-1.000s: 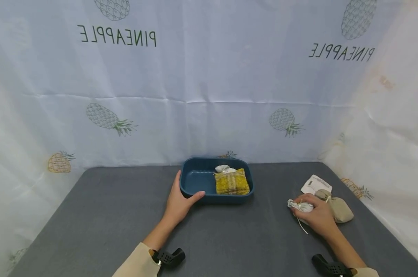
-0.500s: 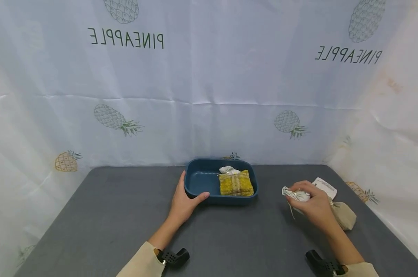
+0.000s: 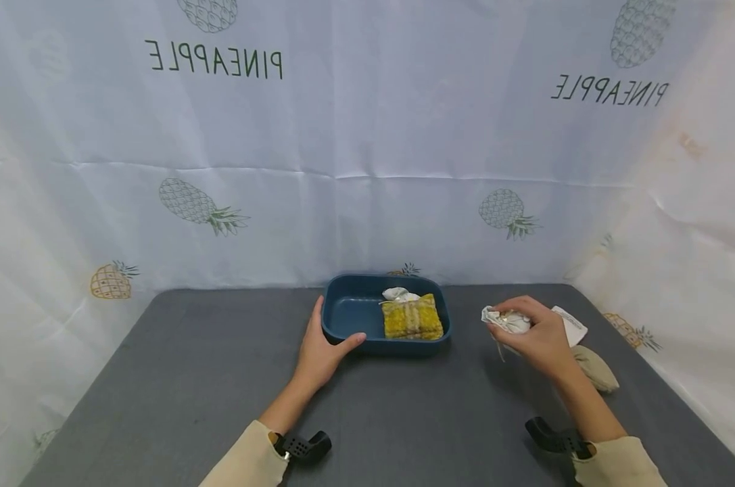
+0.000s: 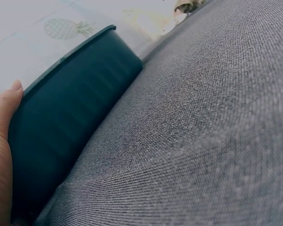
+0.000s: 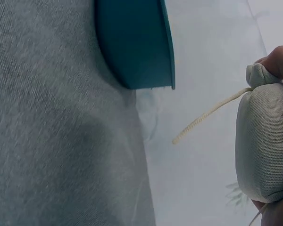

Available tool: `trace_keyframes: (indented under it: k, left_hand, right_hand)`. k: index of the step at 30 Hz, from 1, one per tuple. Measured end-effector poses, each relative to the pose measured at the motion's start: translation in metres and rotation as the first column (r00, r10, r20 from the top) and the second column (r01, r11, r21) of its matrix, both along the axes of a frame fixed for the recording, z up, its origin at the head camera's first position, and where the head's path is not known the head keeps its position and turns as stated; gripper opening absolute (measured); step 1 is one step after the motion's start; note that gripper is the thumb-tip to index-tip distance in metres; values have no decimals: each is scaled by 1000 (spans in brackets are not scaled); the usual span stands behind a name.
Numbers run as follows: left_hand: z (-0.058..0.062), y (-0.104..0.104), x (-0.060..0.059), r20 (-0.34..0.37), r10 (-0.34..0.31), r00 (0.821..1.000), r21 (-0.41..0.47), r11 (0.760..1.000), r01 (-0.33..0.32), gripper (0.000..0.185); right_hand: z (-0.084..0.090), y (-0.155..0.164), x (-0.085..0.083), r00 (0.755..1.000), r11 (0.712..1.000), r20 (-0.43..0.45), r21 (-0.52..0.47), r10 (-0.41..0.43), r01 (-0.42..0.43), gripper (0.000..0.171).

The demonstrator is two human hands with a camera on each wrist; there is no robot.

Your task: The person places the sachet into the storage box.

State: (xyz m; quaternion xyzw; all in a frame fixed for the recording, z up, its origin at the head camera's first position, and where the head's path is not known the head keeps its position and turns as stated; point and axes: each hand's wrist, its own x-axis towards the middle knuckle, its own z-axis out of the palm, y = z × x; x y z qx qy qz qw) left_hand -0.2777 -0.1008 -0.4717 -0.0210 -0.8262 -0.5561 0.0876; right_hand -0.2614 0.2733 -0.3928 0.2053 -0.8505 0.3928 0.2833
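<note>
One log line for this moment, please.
left hand: against bin | right hand: grips white pouch, off table | in bin: yellow packet, white bundle | right side: tan pouch, card

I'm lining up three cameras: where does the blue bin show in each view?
Head: the blue bin sits below centre, slightly right, the left hand touching it.
Left wrist: left half, its outer wall slanting from lower left towards top centre.
Right wrist: top middle, cut off by the upper edge.
Shared landmark: the gray tabletop.
</note>
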Motion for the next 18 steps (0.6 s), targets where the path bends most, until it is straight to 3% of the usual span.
trace_keyframes:
  k: [11, 18]
  left_hand:
    - [2, 0, 0, 7, -7, 1000, -2, 1000, 7, 113]
    - [1, 0, 0, 4, -3, 1000, -10, 1000, 3, 113]
  right_hand:
    - [16, -28, -2, 997, 999, -67, 45, 26, -23, 37]
    - [25, -51, -18, 992, 993, -89, 86, 92, -85, 32]
